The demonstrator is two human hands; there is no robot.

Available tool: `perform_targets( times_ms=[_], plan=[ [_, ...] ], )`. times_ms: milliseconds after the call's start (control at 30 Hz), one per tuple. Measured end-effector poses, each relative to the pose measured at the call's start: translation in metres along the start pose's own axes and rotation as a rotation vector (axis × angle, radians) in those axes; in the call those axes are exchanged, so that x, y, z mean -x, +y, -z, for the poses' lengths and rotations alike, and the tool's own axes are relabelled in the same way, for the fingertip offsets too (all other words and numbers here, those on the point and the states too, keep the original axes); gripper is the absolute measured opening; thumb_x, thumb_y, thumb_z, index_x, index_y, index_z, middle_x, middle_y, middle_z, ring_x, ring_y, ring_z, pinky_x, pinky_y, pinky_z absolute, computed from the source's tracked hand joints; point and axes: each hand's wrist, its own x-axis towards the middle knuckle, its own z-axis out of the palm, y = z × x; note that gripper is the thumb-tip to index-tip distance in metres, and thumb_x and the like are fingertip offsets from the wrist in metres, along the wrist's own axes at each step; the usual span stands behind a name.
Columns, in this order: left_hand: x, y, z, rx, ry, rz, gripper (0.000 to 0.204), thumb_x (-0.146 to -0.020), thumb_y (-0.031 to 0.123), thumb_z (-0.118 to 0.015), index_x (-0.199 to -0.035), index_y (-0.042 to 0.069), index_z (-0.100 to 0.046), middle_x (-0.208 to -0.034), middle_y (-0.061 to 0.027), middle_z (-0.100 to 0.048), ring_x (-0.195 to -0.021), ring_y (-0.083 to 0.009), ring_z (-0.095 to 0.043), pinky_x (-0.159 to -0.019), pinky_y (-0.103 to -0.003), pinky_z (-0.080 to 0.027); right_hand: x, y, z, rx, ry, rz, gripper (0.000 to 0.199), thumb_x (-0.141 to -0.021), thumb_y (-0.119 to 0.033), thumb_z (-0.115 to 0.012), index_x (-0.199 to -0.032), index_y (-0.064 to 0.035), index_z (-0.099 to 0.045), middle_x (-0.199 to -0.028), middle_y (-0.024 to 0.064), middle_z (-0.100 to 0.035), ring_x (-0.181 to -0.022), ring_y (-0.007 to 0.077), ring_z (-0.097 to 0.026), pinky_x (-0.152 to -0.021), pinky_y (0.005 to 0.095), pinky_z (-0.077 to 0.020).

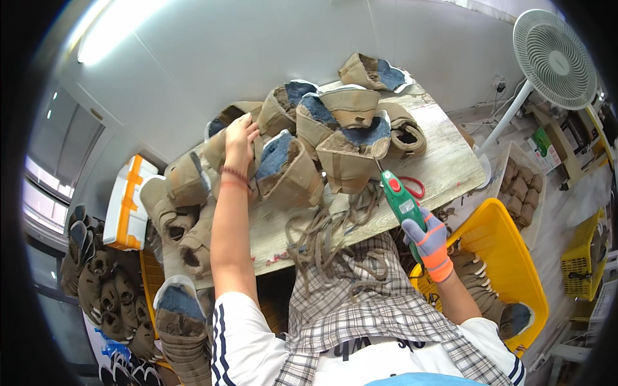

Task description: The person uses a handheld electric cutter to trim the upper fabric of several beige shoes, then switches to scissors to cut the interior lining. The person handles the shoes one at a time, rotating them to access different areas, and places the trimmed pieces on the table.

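Brown fabric shoe uppers (293, 175), lined with blue and brown fleece, are heaped across a pale wooden table (444, 145). My bare left hand (239, 134) reaches into the heap and is closed on one brown shoe upper (215, 149); part of that grip is hidden. In a grey and orange glove, my right hand (426, 243) is wrapped round a green handheld electric tool (402, 204) with a red button. Its thin metal tip points up toward a fleece-lined upper (353, 154), though I cannot tell whether they touch. Loose brown strips (322, 233) hang over the near edge onto my checked apron (367, 289).
At right, a yellow basket (499, 225) holds stacked uppers. A white fan (555, 61) stands behind it. A white and orange box (129, 202) and more piled uppers (106, 289) are at left. Something with red loop handles (415, 186) lies beside the tool.
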Motion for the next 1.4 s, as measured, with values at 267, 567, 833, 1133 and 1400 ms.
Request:
perform_targets(
  times_ms=[267, 567, 833, 1133, 1400],
  plan=[
    [-0.142, -0.092, 0.003, -0.158, 0.293, 0.289, 0.057, -0.09, 0.035, -0.058, -0.129, -0.005, -0.046, -0.142, -0.0217, -0.039, -0.124, -0.0282, -0.045, -0.1, -0.037, -0.037, -0.005, 0.016, 0.008, 0.027, 0.005, -0.117, 0.027, -0.086, -0.018, -0.061, -0.103, 0.0023, -0.056, -0.072, 0.003, -0.058, -0.058, 0.0098, -0.055, -0.054, 0.0234, -0.0447],
    [-0.103, -0.067, -0.012, -0.055, 0.051, 0.305, 0.052, -0.073, 0.026, -0.079, -0.115, 0.003, -0.057, -0.118, -0.0117, -0.056, -0.111, -0.0243, -0.049, -0.106, -0.039, -0.024, -0.01, 0.024, 0.004, -0.002, 0.027, -0.128, 0.029, -0.085, -0.017, -0.063, -0.105, 0.0029, -0.056, -0.073, 0.0032, -0.058, -0.057, 0.0099, -0.054, -0.054, 0.0241, -0.045],
    [-0.01, 0.08, 0.025, 0.685, 0.011, -0.021, 0.026, -0.087, 0.015, -0.065, -0.109, 0.002, -0.061, -0.114, -0.0127, -0.063, -0.109, -0.0275, -0.058, -0.096, -0.046, -0.045, -0.006, -0.002, 0.007, 0.228, 0.059, 0.185, 0.049, -0.077, -0.022, -0.077, -0.115, 0.0026, -0.059, -0.084, 0.0037, -0.066, -0.069, 0.0086, -0.059, -0.062, 0.0252, -0.0495],
    [0.161, 0.098, 0.059, 0.943, -0.396, 0.083, 0.032, -0.097, 0.017, -0.047, -0.119, -0.006, -0.051, -0.121, -0.0201, -0.058, -0.114, -0.0299, -0.055, -0.1, -0.044, -0.044, 0.009, -0.055, -0.006, 0.801, 0.225, 1.057, 0.066, -0.061, -0.036, -0.085, -0.113, -0.0031, -0.062, -0.072, 0.0097, -0.063, -0.057, 0.0257, -0.059, -0.055, 0.0335, -0.0484],
    [0.211, 0.091, 0.055, 0.974, -0.437, 0.302, 0.029, -0.098, 0.013, -0.041, -0.115, -0.008, -0.05, -0.116, -0.0222, -0.059, -0.11, -0.0328, -0.058, -0.097, -0.046, -0.046, 0.045, -0.062, 0.008, 0.923, 0.191, 1.083, 0.064, -0.062, -0.042, -0.083, -0.111, -0.0063, -0.063, -0.067, 0.0081, -0.062, -0.057, 0.0245, -0.061, -0.054, 0.0334, -0.0489]
  ],
)
